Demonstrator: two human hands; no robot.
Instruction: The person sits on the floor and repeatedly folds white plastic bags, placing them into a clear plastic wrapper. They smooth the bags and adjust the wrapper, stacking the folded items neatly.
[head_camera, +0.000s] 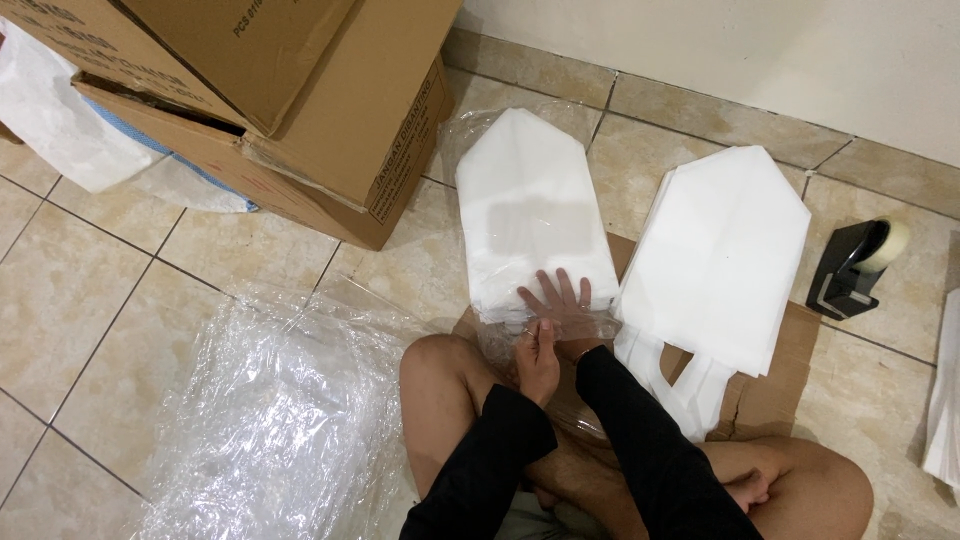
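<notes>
Bag stack, centre frame, sits in a clear sleeve; right hand lies flat on its near end, fingers spread, while left hand pinches the sleeve mouth. Risk: thin film may tear, or the stack may slide askew toward the second stack at right.

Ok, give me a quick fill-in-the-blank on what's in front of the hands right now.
1. The right hand lies flat on a stack of white bags wrapped in clear ____.
2. The unwrapped stack of white bags lies on a sheet of ____.
3. The black tape dispenser stands on the ____ floor.
4. The left hand pinches the wrap at the stack's ____ end.

Missing words: plastic; cardboard; tiled; near
</notes>
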